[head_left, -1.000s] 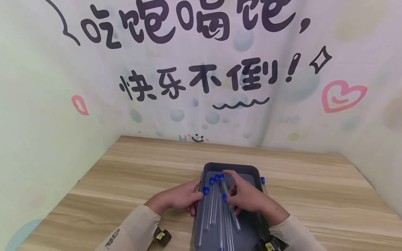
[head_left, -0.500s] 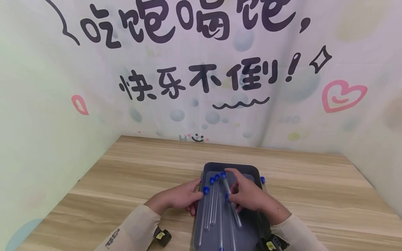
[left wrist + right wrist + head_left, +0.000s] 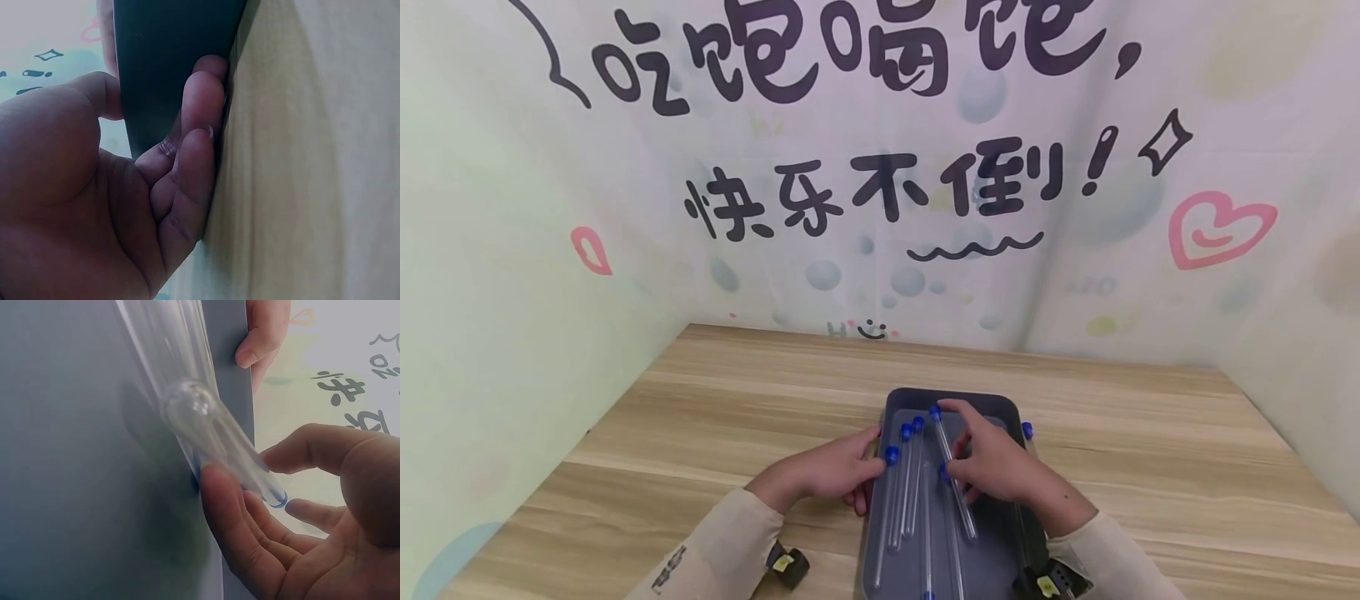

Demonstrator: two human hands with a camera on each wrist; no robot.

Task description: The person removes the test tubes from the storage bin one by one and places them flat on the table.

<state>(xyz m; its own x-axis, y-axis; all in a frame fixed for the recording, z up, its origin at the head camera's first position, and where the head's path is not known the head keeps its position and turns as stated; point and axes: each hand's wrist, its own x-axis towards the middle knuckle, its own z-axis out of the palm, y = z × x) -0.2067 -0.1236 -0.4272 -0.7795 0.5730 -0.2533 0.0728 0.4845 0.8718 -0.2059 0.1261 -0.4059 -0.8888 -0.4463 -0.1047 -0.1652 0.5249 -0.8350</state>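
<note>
My right hand pinches a clear test tube with a blue cap between thumb and fingers, over a dark grey tray. The tube lies slanted, its cap toward the far end and the index fingertip at the cap. In the right wrist view, the rounded bottom of this test tube points at the camera. Several more blue-capped test tubes lie lengthwise in the tray, one cap right beside my right thumb. My left hand holds the tray's left wall, thumb at the rim and fingers curled against the outside.
Another blue cap shows just outside the tray's right edge, its tube mostly behind my right arm. The wooden table reaches back to a printed cloth backdrop. A black wrist device sits at each cuff.
My right hand has shifted slightly right, drawing the pinched test tube away from the tubes at its left. The left hand and the tray have stayed put.
</note>
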